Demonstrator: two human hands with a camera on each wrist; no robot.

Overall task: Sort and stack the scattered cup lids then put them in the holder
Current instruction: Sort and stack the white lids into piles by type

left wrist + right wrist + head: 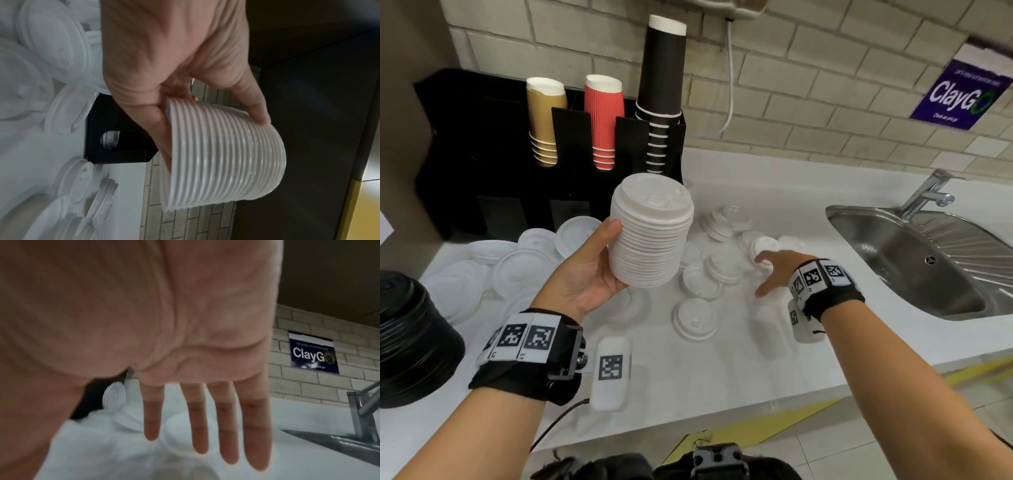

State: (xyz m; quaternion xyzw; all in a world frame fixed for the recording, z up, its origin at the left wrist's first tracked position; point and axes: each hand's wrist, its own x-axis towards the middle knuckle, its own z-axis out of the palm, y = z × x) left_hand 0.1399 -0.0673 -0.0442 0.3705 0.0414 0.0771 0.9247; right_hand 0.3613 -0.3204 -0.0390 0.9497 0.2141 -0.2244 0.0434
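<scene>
1. While the left hand (585, 270) is gripping a tall stack of white lids (650, 233) above the table (722, 377), its thumb is pressing one side and the fingers (162, 129) are curling round the other, holding the stack tilted.
2. Nearest the viewer, a stack of black lids (410, 335) is sitting at the table's left edge.
3. Reaching further right, the right hand (777, 270) is hovering palm-down with its fingers (197, 426) straight and spread, holding nothing, just above a loose white lid (765, 246).
4. Scattered white lids (695, 318) are lying between the two hands, and larger flat ones (524, 267) are piled to the left.
5. Risk: the tilted stack is probably slippery, so a loosened grip could be letting its lids slide apart; a bigger lid mixed in would likely be spoiling the nesting.
6. Beyond, the black holder (482, 154) is standing against the wall, already carrying tan, red and black paper cups (604, 123); its lower slots are looking dark, contents unclear.
7. Farthest right, beyond the steel sink (914, 260), a blue wall sign (962, 96) is reading "ClayGo"; the smaller print is too blurred to read.
</scene>
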